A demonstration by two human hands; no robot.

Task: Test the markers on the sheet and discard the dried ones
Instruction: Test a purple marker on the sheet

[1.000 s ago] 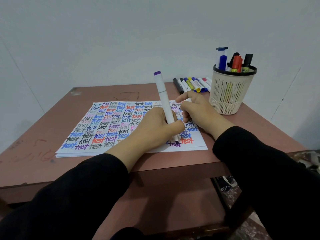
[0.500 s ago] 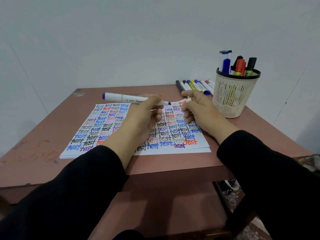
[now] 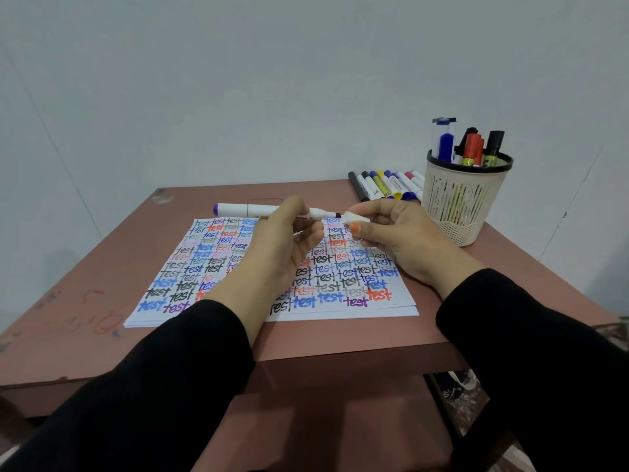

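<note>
Purple marker (image 3: 252, 210): your left hand (image 3: 289, 243) grips it level over the sheet (image 3: 326, 267), long axis running left to right, bare tip pointing at the cap (image 3: 355, 218) your right hand (image 3: 405, 233) pinches just beside it.

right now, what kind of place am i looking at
Likely a plain desk corner in a home or small workroom: a worn reddish table against a bare pale wall, a sheet covered in the word "test", and a mesh holder full of markers.

Brown table (image 3: 102, 267): sheet (image 3: 326, 311), marker row (image 3: 388, 185), basket (image 3: 456, 212).
</note>
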